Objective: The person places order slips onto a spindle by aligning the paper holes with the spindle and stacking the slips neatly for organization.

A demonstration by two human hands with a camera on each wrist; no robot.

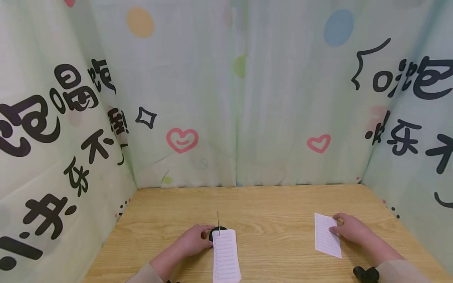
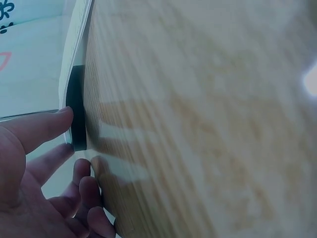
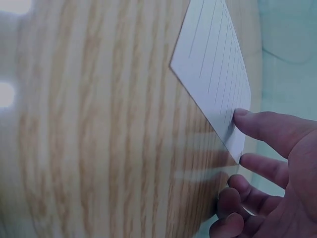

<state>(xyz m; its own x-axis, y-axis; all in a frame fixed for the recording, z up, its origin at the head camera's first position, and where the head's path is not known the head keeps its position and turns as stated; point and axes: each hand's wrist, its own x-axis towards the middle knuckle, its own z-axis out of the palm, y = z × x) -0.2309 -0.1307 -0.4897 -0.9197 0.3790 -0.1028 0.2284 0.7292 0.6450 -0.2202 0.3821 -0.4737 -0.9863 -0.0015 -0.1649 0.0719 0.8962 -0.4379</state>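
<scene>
A bill spike with a round black base (image 1: pixel 211 236) stands at the front of the table, its thin metal spike (image 1: pixel 218 220) pointing up. Several lined paper slips (image 1: pixel 226 257) are stuck on it and hang over the base toward me. With thumb and index finger, my left hand (image 1: pixel 194 240) grips the left edge of the base; the left wrist view shows the thumb against the black side (image 2: pixel 77 109). Over on the right, my right hand (image 1: pixel 350 228) pinches a single lined slip (image 1: pixel 325 236) by its right edge, thumb on top (image 3: pixel 257 124). The slip lies close over the wood.
The light wood table (image 1: pixel 272 220) reaches back to a pale printed curtain (image 1: pixel 276 98), which also encloses both sides. A black strap piece (image 1: pixel 366 274) sits at the right wrist.
</scene>
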